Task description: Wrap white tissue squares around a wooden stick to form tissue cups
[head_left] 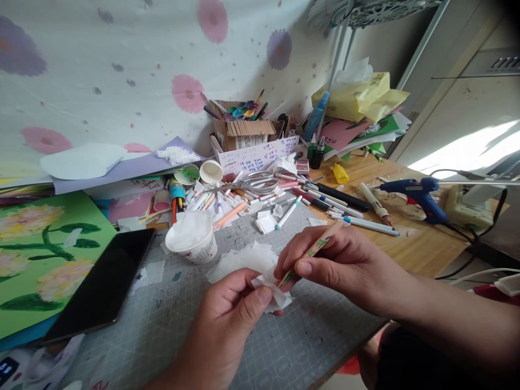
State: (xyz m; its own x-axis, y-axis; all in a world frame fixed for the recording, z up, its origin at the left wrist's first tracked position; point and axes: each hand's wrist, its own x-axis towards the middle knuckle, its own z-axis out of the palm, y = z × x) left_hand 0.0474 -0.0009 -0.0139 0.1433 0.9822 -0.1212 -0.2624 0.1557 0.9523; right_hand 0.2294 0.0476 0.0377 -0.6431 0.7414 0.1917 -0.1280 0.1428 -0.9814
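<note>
Between thumb and fingers, my left hand pinches a crumpled piece of white tissue paper over the cutting mat. My right hand is closed around a flat wooden stick with green marks on it. The stick's lower end touches the tissue, and my right fingertips are close against the paper. Just behind my hands, a stack of thin white paper pieces lies on the grey cutting mat. A paper cup with white paper inside stands to the left of the stack.
At left lie a dark tablet and green paper with painted flowers. Several markers and scissors clutter the back. A blue glue gun sits at right with its cord. Behind stands a cardboard box.
</note>
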